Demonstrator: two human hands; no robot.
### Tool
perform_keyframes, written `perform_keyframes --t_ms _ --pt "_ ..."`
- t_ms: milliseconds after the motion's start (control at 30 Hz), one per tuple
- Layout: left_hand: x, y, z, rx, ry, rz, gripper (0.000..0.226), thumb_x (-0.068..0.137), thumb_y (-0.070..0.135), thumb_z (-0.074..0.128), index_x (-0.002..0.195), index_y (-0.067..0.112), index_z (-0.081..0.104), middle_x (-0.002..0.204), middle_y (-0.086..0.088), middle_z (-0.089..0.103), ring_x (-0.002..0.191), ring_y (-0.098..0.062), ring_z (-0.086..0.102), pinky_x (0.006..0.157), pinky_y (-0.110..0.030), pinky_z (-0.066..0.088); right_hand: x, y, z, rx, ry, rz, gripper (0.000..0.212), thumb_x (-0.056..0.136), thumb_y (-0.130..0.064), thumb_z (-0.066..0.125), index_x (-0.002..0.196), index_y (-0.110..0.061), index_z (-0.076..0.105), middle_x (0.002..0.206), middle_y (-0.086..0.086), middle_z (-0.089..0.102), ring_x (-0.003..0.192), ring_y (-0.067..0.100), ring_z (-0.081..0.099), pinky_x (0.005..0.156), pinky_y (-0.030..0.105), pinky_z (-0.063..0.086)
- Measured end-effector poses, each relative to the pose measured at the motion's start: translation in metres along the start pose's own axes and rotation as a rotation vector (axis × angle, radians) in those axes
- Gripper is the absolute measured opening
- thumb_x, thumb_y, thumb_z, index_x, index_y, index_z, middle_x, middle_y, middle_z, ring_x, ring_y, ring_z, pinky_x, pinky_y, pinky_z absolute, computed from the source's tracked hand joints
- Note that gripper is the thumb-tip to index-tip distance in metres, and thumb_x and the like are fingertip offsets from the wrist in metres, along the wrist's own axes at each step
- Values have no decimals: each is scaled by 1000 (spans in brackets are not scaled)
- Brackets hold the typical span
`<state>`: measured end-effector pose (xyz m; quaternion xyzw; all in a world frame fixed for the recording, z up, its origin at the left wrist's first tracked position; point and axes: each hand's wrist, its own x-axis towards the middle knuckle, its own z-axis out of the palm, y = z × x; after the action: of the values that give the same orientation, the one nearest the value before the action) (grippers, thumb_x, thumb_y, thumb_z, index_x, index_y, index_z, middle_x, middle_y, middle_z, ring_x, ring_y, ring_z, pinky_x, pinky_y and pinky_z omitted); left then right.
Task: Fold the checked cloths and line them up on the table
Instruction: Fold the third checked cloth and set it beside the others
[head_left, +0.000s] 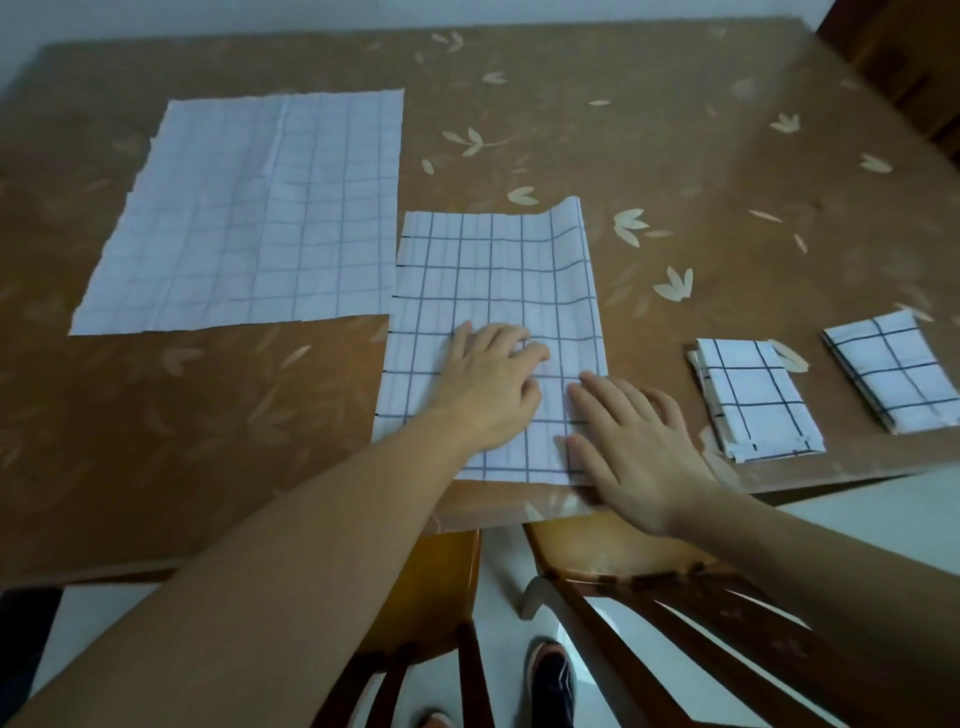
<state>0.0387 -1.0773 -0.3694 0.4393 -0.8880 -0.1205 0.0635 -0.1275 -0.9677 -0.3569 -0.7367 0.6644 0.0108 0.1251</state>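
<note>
A white cloth with dark checks (493, 280), folded to a tall rectangle, lies near the table's front edge; its far right corner curls up. My left hand (488, 384) presses flat on its lower middle. My right hand (639, 447) lies flat across its lower right edge and onto the table. A larger spread cloth (249, 208) rests at the far left. Two small folded cloths sit at the right: one (753, 400) nearer the middle, the other (898, 369) by the table's right edge.
The brown table (675, 171) carries a pale leaf pattern. Two wooden chairs (613, 587) stand below the front edge, with shoes (553, 680) on the light floor between them. Another chair (904, 57) stands at the far right corner.
</note>
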Motion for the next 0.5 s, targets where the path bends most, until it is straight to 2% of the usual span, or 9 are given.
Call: perform_keyframes --t_ms 67,133,200,333,500 --pt "14 -12 -1 44 -36 -17 45 97 41 38 141 35 40 154 3 30 145 -20 18 119 -50 0 6 -3 -3 4 68 36 69 92 -55 6 146 -20 28 155 1 28 142 17 21 115 41 10" --pt "22 -22 2 73 -87 -13 50 97 48 32 147 39 29 161 4 17 149 -20 4 119 -53 -4 17 -8 -1 -26 86 38 73 93 -55 8 151 -13 22 159 7 21 147 22 13 118 44 4" --pt "22 -27 8 63 -89 -15 52 97 51 29 148 42 22 162 7 11 150 -19 -2 119 -53 -4 33 -12 4 -38 82 27 74 94 -54 7 153 -9 9 162 9 6 149 23 0 119 44 -3" --pt "21 -27 11 68 -49 -18 59 97 51 29 152 34 16 162 7 11 150 -17 0 120 -50 -2 72 -5 11 29 20 115 74 94 -55 2 153 -11 -6 162 7 -12 147 18 -16 118 41 -9" --pt "21 -29 14 66 -7 -22 65 93 53 24 153 28 21 163 4 13 150 -17 2 120 -49 0 127 27 -3 4 -8 124 73 97 -55 9 154 -11 -6 162 5 -12 148 17 -15 119 44 -7"
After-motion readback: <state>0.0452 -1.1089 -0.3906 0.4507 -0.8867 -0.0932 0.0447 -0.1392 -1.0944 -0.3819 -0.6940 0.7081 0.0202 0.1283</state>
